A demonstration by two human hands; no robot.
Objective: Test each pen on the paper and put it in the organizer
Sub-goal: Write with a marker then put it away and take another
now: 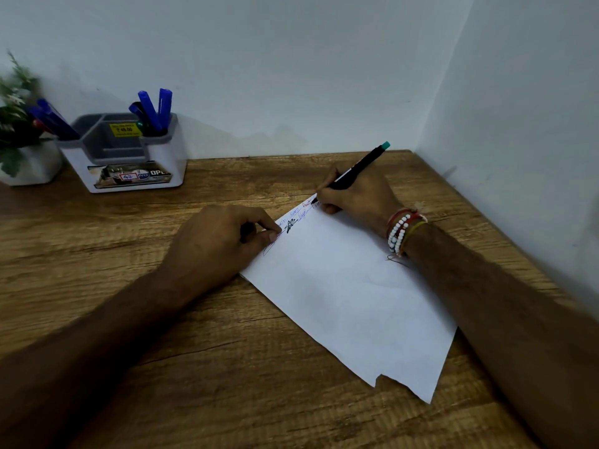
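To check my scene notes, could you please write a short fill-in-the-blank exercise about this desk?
The right hand grips a black pen whose tip touches the ____.
The hand steadying that sheet is the person's ____ one.
Most pens standing in the organizer have ____ caps.
Missing: paper; left; blue.

A wooden table [291,400] bears a white paper [340,303], lying askew between the left hand [220,241] and the right hand [356,199], both resting on it. Well beyond the left hand stand an organizer [129,170] and a white pot [32,166].
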